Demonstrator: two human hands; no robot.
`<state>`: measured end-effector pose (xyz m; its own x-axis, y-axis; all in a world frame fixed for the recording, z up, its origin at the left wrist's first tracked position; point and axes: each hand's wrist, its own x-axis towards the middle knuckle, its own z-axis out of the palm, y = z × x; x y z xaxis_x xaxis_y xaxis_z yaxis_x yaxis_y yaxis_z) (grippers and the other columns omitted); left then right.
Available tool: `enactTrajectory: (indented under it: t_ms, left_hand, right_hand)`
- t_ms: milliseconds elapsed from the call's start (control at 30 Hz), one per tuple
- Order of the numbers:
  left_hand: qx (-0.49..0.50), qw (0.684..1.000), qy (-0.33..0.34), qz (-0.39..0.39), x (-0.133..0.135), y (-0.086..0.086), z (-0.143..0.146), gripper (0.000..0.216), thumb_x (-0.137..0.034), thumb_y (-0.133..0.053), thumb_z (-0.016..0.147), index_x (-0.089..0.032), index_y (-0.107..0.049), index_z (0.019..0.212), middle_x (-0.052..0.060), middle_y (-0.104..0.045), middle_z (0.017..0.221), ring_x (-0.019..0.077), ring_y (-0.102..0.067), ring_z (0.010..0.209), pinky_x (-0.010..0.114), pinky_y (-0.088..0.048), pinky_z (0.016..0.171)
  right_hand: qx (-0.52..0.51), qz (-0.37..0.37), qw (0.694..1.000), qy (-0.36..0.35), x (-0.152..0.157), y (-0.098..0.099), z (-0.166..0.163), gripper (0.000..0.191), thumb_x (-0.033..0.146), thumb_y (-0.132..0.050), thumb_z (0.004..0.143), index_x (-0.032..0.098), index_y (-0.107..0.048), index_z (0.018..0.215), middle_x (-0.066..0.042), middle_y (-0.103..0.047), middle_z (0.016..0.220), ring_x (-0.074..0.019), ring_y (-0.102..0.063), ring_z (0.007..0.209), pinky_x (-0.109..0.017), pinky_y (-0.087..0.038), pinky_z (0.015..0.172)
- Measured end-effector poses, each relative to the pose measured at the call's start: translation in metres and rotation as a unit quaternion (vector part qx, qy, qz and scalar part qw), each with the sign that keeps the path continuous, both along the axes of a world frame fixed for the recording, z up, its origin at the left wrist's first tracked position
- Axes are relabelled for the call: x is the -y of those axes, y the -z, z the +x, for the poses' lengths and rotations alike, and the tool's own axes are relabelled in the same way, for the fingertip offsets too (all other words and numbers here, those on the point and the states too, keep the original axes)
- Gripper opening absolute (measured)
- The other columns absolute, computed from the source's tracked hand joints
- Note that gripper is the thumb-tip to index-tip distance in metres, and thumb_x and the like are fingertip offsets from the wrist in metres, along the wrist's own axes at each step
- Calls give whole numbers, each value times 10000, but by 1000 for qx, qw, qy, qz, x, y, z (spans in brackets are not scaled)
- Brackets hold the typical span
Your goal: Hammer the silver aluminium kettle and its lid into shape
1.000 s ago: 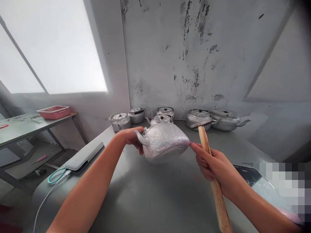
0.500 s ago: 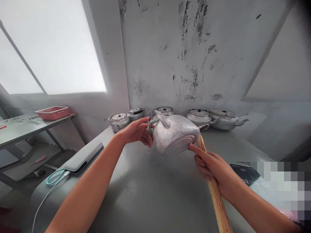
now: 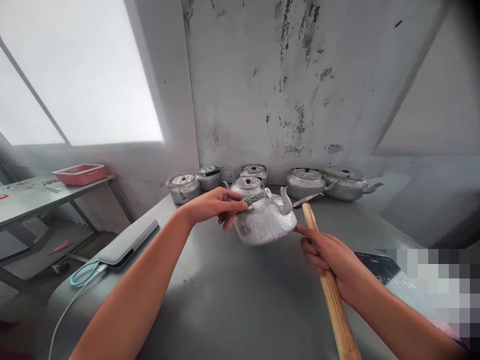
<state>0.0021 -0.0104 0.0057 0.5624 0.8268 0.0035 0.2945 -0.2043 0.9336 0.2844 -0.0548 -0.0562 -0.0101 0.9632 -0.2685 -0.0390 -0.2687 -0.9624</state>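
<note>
In my left hand is a small silver metal kettle, pinched by its cord-wrapped handle. The kettle hangs a little tilted above the table, its spout pointing up on the right side. My right hand is closed round the wooden shaft of a hammer, whose narrow metal head sits at the far end, close to the spout. The index finger of that hand reaches out to the kettle's lower right side and seems to touch it.
Several silver kettles stand along the wall at the back of the grey metal table. A power bank with cables lies at left, a phone at right. A pink basket rests on a side table.
The kettle has turned in my left hand from lying on its side, base showing, to nearly upright; its spout swung from left to right. My right hand and the hammer stay about where they were.
</note>
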Motion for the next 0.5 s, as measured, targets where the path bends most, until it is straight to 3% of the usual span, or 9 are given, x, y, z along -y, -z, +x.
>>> enactTrajectory:
  t_ms: [133, 200, 400, 500]
  left_hand:
    - [-51, 998, -17, 45, 3, -2, 2, 478, -628, -623, 877, -176, -636, 722, -7, -579, 444, 96, -448, 419, 238, -368, 476]
    - [-59, 997, -21, 53, 3, -1, 0, 518, -657, -589, 882, -182, -617, 677, -8, -543, 401, 97, -421, 409, 247, -378, 490]
    - [-81, 996, 1, 30, 1, -2, -6, 554, -694, -538, 891, -196, -555, 649, 7, -558, 419, 116, -478, 412, 266, -403, 513]
    - [-136, 988, -52, 53, 3, -7, -9, 569, -716, -566, 858, -191, -601, 641, -18, -497, 432, 111, -456, 415, 264, -367, 484]
  right_hand:
    - [-14, 1, 1000, -10, -1, 0, 1, 203, 400, -639, 900, 216, -589, 831, 117, -302, 514, -60, -180, 407, -194, -252, 356]
    - [-15, -1, 1000, -14, -1, 0, 1, 208, 412, -640, 900, 207, -618, 933, 122, -299, 515, -63, -182, 410, -191, -253, 356]
    - [-10, -1, 1000, -20, 0, -1, 0, 268, 447, -679, 874, 189, -618, 915, 124, -310, 523, -54, -183, 416, -192, -250, 355]
    - [-2, -5, 1000, -18, 1, -3, -1, 293, 470, -675, 880, 186, -613, 916, 124, -307, 514, -54, -185, 419, -193, -246, 359]
